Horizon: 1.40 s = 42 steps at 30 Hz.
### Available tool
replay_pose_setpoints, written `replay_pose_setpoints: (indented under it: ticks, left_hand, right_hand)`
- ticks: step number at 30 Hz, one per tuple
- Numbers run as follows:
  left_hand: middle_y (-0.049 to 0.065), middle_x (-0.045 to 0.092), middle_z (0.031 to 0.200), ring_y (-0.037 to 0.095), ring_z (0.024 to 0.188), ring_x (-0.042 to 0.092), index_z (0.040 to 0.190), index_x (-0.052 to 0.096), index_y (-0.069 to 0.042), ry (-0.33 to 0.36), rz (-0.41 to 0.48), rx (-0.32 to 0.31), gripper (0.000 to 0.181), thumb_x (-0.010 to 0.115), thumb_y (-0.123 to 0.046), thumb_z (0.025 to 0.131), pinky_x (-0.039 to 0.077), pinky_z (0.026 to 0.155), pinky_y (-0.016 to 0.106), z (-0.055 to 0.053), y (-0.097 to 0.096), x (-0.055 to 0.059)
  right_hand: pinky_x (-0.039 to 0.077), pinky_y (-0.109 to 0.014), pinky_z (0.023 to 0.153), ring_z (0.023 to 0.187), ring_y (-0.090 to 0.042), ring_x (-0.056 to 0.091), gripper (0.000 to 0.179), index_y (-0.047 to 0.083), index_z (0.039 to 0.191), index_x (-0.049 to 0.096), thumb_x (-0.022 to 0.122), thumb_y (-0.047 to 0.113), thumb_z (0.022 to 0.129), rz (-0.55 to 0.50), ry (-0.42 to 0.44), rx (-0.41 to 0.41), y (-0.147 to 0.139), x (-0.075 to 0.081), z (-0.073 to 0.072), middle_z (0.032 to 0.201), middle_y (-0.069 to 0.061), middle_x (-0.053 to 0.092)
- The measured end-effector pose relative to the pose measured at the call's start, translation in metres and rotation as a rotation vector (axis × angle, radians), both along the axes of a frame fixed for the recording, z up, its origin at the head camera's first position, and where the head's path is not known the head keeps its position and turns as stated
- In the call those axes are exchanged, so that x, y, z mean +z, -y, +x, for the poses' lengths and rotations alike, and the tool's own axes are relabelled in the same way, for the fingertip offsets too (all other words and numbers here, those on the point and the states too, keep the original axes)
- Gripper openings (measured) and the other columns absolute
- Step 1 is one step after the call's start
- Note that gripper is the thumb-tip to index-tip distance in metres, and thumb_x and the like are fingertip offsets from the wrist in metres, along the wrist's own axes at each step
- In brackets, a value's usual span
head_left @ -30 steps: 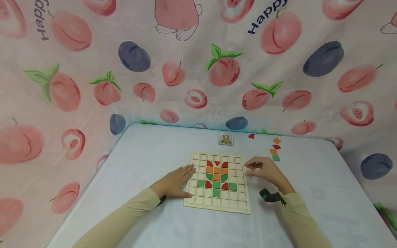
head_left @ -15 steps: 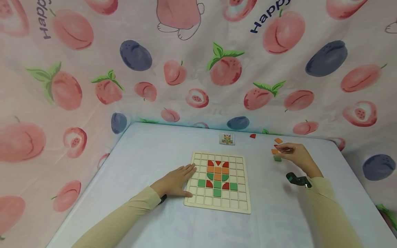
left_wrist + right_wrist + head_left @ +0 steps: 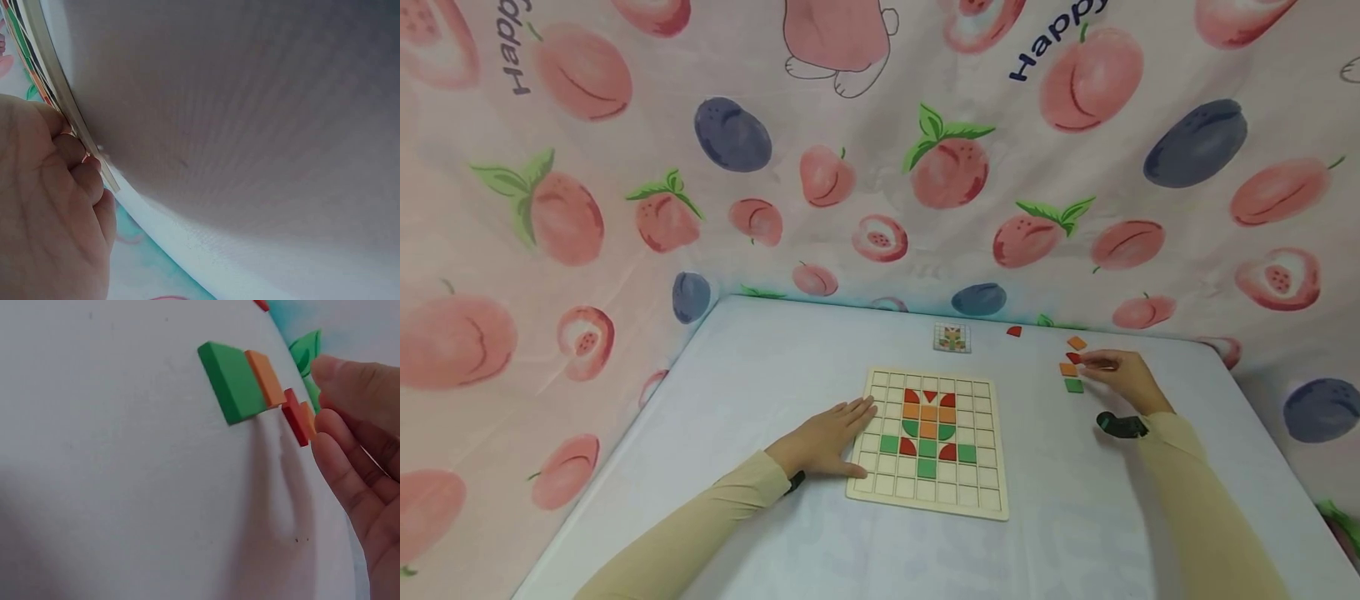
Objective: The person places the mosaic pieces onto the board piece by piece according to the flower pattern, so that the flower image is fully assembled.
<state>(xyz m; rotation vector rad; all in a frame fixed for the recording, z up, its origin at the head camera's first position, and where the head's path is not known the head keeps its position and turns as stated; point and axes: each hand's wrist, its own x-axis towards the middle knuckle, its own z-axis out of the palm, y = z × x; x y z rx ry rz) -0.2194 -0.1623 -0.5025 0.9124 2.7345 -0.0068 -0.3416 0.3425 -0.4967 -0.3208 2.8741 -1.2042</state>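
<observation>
Left hand (image 3: 826,442), fingers spread, seemingly steadies the board (image 3: 973,477); right hand (image 3: 1123,377) touches a red piece (image 3: 1072,357) at far right, whether pinching I can't tell remotely.

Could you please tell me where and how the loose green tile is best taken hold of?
Probably pinch the green tile by its left and right edges, coming from above and the near side: it lies flat with those edges free, while an orange tile sits close beyond its far edge.
</observation>
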Motion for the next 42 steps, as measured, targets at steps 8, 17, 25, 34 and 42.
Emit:
replay_pose_setpoints:
  ticks: [8, 17, 25, 34, 42]
  left_hand:
    - [0.007, 0.01, 0.16, 0.021, 0.147, 0.013, 0.151, 0.013, -0.008, 0.021, 0.006, 0.008, 0.103, 0.054, -0.068, 0.08, 0.02, 0.119, 0.037, 0.001, -0.002, 0.003]
    - [0.007, 0.011, 0.16, 0.021, 0.147, 0.013, 0.151, 0.013, -0.008, 0.021, 0.004, 0.01, 0.102, 0.055, -0.067, 0.08, 0.02, 0.119, 0.037, 0.003, -0.002, 0.004]
    - [0.007, 0.012, 0.16, 0.021, 0.147, 0.014, 0.151, 0.014, -0.007, 0.019, 0.013, 0.011, 0.102, 0.055, -0.067, 0.08, 0.02, 0.119, 0.037, 0.001, 0.0, 0.003]
    - [0.007, 0.01, 0.16, 0.022, 0.147, 0.013, 0.151, 0.014, -0.007, 0.016, 0.008, 0.007, 0.102, 0.055, -0.067, 0.08, 0.019, 0.12, 0.037, 0.001, 0.0, 0.003]
    - [0.008, 0.012, 0.159, 0.022, 0.147, 0.014, 0.151, 0.014, -0.007, 0.01, 0.012, 0.006, 0.102, 0.054, -0.068, 0.08, 0.02, 0.119, 0.037, 0.001, 0.0, 0.003]
  right_hand:
    - [0.041, -0.004, 0.072, 0.082, 0.015, 0.05, 0.044, -0.003, 0.118, 0.062, 0.069, 0.026, 0.086, 0.041, 0.104, -0.002, -0.002, -0.01, -0.011, 0.119, -0.025, 0.062]
    - [0.045, -0.006, 0.068, 0.077, 0.01, 0.053, 0.036, -0.008, 0.112, 0.064, 0.072, 0.009, 0.081, 0.068, 0.071, 0.047, 0.006, -0.014, -0.022, 0.108, -0.026, 0.066]
    - [0.046, -0.009, 0.068, 0.089, -0.011, 0.058, 0.038, -0.006, 0.116, 0.064, 0.071, 0.009, 0.082, 0.094, 0.129, 0.045, 0.03, -0.007, -0.025, 0.115, -0.026, 0.064]
    - [0.047, -0.01, 0.069, 0.079, 0.002, 0.059, 0.034, -0.008, 0.11, 0.066, 0.072, 0.005, 0.08, 0.056, 0.126, 0.131, 0.041, -0.006, -0.03, 0.108, -0.026, 0.066]
    - [0.048, -0.019, 0.072, 0.089, -0.019, 0.063, 0.033, -0.007, 0.11, 0.066, 0.072, 0.007, 0.081, 0.114, 0.134, 0.154, 0.046, -0.008, -0.035, 0.108, -0.026, 0.066]
